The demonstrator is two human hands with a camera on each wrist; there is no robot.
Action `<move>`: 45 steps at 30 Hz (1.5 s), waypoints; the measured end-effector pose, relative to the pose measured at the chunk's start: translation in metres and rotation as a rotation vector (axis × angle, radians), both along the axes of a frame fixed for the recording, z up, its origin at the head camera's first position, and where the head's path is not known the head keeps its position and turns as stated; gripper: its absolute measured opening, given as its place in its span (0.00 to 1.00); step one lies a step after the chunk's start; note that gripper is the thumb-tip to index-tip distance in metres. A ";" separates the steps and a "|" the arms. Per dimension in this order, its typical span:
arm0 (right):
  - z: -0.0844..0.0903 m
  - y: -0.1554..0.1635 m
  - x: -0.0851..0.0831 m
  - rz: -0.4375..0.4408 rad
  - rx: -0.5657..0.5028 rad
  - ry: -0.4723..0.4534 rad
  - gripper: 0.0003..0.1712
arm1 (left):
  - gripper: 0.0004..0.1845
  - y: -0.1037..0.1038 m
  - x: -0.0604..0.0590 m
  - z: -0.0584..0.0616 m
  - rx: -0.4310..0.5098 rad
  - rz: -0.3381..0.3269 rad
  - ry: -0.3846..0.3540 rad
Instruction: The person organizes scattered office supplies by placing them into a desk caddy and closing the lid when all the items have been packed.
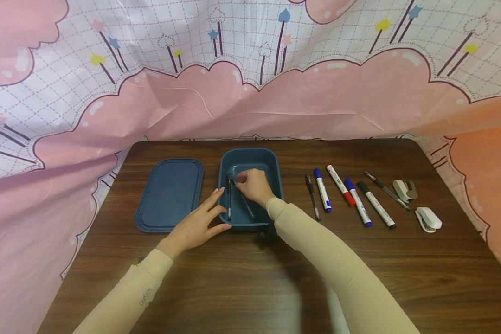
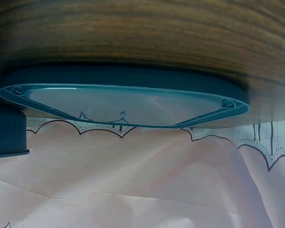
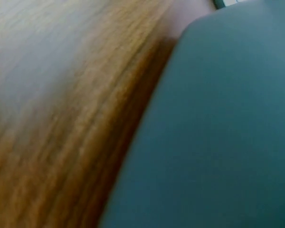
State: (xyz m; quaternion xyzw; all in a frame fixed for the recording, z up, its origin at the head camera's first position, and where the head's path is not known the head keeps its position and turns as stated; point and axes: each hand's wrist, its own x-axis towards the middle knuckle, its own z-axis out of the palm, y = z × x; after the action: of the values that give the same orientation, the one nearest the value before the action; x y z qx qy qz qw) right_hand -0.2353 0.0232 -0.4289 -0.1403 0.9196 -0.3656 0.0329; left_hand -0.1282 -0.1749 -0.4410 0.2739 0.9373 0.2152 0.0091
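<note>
A dark blue box (image 1: 254,226) stands open in the middle of the table. My right hand (image 1: 255,186) reaches inside it and pinches the upper end of a pen (image 1: 247,207), which slants across the box's floor. Another pen (image 1: 229,204) lies lengthwise along the box's left side. With fingers spread, my left hand (image 1: 198,227) touches the box's left rim. The blue lid (image 1: 170,195) lies flat to the left of the box; the left wrist view shows that lid (image 2: 133,78) close up. In the right wrist view the box's wall (image 3: 218,123) fills the right half, and the hand is hidden.
Right of the box lie a pen (image 1: 312,197), several capped markers (image 1: 323,190) in blue, red and black, and another pen (image 1: 387,190). Two small white staplers (image 1: 428,219) sit at the far right. A patterned curtain (image 1: 250,102) hangs behind the wooden table (image 1: 217,287).
</note>
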 end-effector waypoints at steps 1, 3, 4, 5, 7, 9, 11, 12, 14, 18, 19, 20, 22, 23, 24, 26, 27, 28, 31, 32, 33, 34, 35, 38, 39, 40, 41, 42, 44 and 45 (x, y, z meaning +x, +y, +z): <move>0.001 0.001 -0.001 0.001 -0.008 0.009 0.15 | 0.27 0.000 0.000 0.001 -0.003 0.000 -0.002; 0.003 0.004 -0.002 -0.001 -0.026 0.021 0.15 | 0.28 0.001 -0.001 0.002 -0.006 -0.001 -0.004; 0.005 0.006 -0.003 -0.001 -0.035 0.028 0.15 | 0.28 0.001 -0.001 0.002 -0.006 -0.003 -0.005; 0.006 0.007 -0.004 -0.001 -0.045 0.034 0.16 | 0.29 0.001 -0.002 0.002 -0.008 -0.003 -0.005; 0.009 0.009 -0.005 0.004 -0.062 0.044 0.16 | 0.29 0.001 -0.002 0.002 -0.011 -0.003 -0.004; 0.014 0.011 -0.005 0.005 -0.080 0.049 0.16 | 0.29 0.001 -0.002 0.002 -0.013 -0.002 -0.002; 0.018 0.013 -0.006 0.007 -0.101 0.054 0.16 | 0.30 0.000 -0.002 0.001 -0.015 0.000 -0.003; 0.021 0.014 -0.005 0.006 -0.111 0.057 0.16 | 0.30 0.000 -0.002 0.001 -0.016 0.000 -0.005; 0.027 0.017 -0.005 0.001 -0.126 0.069 0.16 | 0.30 0.000 -0.002 0.000 -0.018 0.000 -0.008; 0.042 0.022 -0.007 -0.011 -0.141 0.102 0.17 | 0.30 -0.001 -0.001 -0.002 -0.008 0.004 -0.006; 0.045 0.024 -0.008 -0.018 -0.141 0.112 0.17 | 0.30 -0.001 -0.001 -0.002 -0.006 0.005 -0.002; 0.048 0.026 -0.009 -0.025 -0.141 0.120 0.17 | 0.30 -0.001 -0.001 -0.003 -0.004 0.006 0.001; 0.053 0.031 -0.011 -0.040 -0.148 0.128 0.17 | 0.30 -0.002 -0.001 -0.003 -0.001 0.004 0.008; 0.056 0.034 -0.011 -0.050 -0.149 0.129 0.17 | 0.30 -0.002 -0.001 -0.003 -0.001 0.003 0.009; 0.058 0.037 -0.012 -0.059 -0.154 0.131 0.17 | 0.30 -0.002 -0.001 -0.003 -0.001 0.001 0.013; 0.062 0.044 -0.013 -0.074 -0.161 0.130 0.17 | 0.30 -0.002 -0.001 -0.002 0.001 -0.006 0.015; 0.065 0.047 -0.014 -0.080 -0.165 0.129 0.17 | 0.30 -0.001 -0.001 -0.001 0.001 -0.009 0.015; 0.067 0.051 -0.015 -0.088 -0.168 0.132 0.17 | 0.29 -0.001 -0.001 0.000 0.001 -0.011 0.015; 0.076 0.062 -0.017 -0.120 -0.184 0.145 0.18 | 0.29 -0.001 -0.002 0.001 0.000 -0.020 0.018; 0.079 0.066 -0.018 -0.129 -0.189 0.153 0.18 | 0.29 -0.001 -0.002 0.002 -0.002 -0.021 0.018; 0.082 0.069 -0.019 -0.137 -0.194 0.164 0.18 | 0.29 -0.001 -0.002 0.002 -0.004 -0.021 0.019; 0.086 0.073 -0.020 -0.146 -0.198 0.172 0.18 | 0.29 -0.001 -0.003 0.002 -0.006 -0.022 0.020; 0.089 0.076 -0.020 -0.153 -0.201 0.181 0.18 | 0.30 -0.001 -0.003 0.002 -0.008 -0.021 0.019; 0.096 0.085 -0.023 -0.171 -0.207 0.202 0.19 | 0.30 -0.001 -0.003 0.001 -0.011 -0.017 0.013; 0.098 0.087 -0.023 -0.178 -0.207 0.204 0.19 | 0.30 -0.001 -0.003 0.001 -0.011 -0.016 0.012; 0.099 0.090 -0.024 -0.187 -0.207 0.205 0.20 | 0.30 -0.002 -0.003 0.001 -0.010 -0.017 0.011; 0.101 0.092 -0.024 -0.193 -0.208 0.208 0.20 | 0.30 -0.002 -0.003 0.000 -0.008 -0.017 0.010; 0.103 0.094 -0.024 -0.200 -0.211 0.207 0.20 | 0.30 -0.002 -0.003 0.000 -0.006 -0.018 0.011; 0.106 0.099 -0.024 -0.213 -0.209 0.212 0.20 | 0.30 -0.002 -0.003 0.000 -0.004 -0.021 0.016; 0.107 0.101 -0.024 -0.220 -0.212 0.213 0.20 | 0.30 -0.002 -0.003 -0.001 -0.004 -0.022 0.018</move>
State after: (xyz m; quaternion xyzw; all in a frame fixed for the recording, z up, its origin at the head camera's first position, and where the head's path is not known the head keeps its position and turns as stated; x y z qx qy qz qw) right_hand -0.2591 0.1247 -0.3214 -0.0794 0.8840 -0.4448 -0.1197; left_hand -0.1308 -0.1767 -0.4416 0.2862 0.9347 0.2109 0.0036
